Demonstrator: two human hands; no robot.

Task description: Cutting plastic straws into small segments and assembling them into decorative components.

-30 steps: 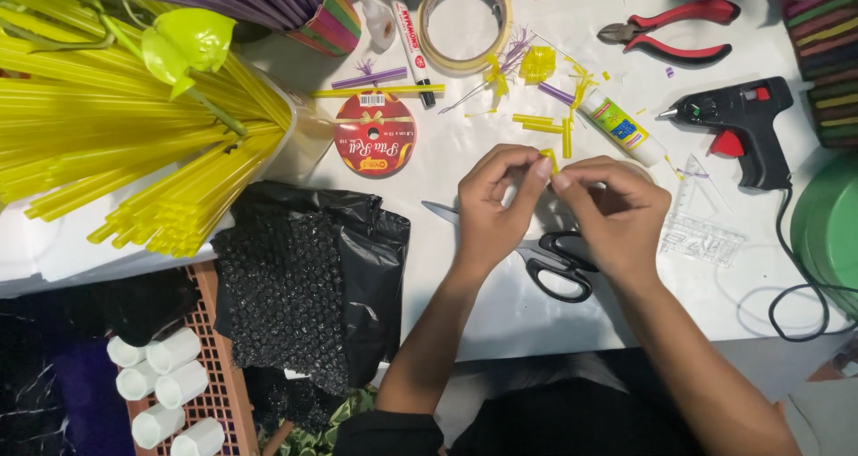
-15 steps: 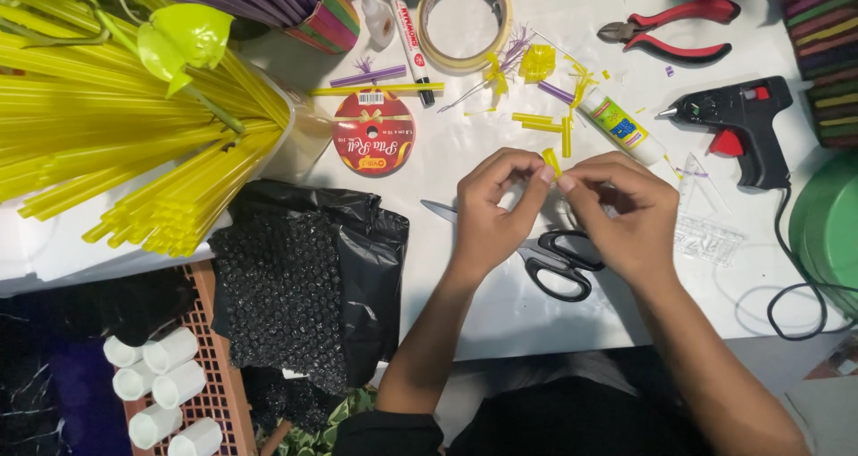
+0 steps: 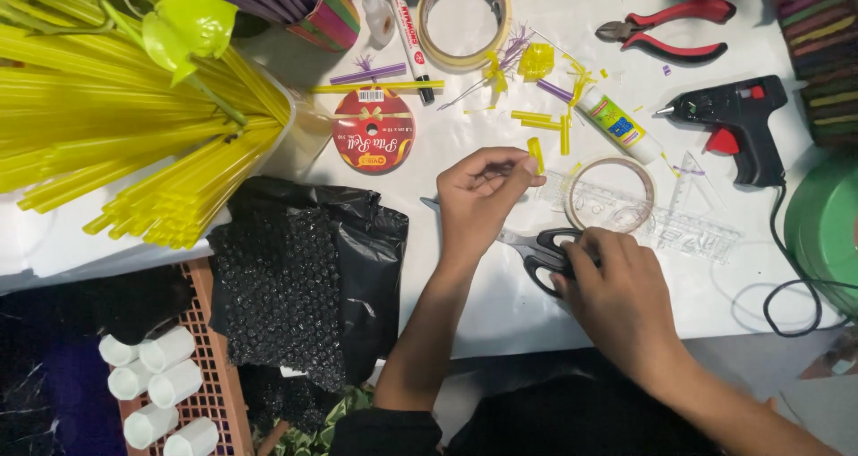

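My left hand (image 3: 481, 192) is raised over the white table (image 3: 465, 286), its fingertips pinching a short yellow straw piece (image 3: 535, 154). My right hand (image 3: 617, 291) rests lower on the black-handled scissors (image 3: 541, 246), fingers curled over the handle loops. The scissor blade runs under my left hand. A clear roll of tape (image 3: 610, 194) lies just beyond my right hand, with a transparent ruler (image 3: 693, 228) beside it.
A big bundle of yellow straws (image 3: 134, 143) fills the left. A red ribbon spool (image 3: 373, 129), masking tape roll (image 3: 465, 18), marker (image 3: 413, 27), glue tube (image 3: 617, 124), red pliers (image 3: 670, 29), black glue gun (image 3: 733, 121), black bubble wrap (image 3: 304, 286) and white cups (image 3: 156, 380) lie around.
My hands were together on the straw piece. Now my right hand has dropped onto the scissors, uncovering the clear tape roll, while my left hand keeps the straw piece.
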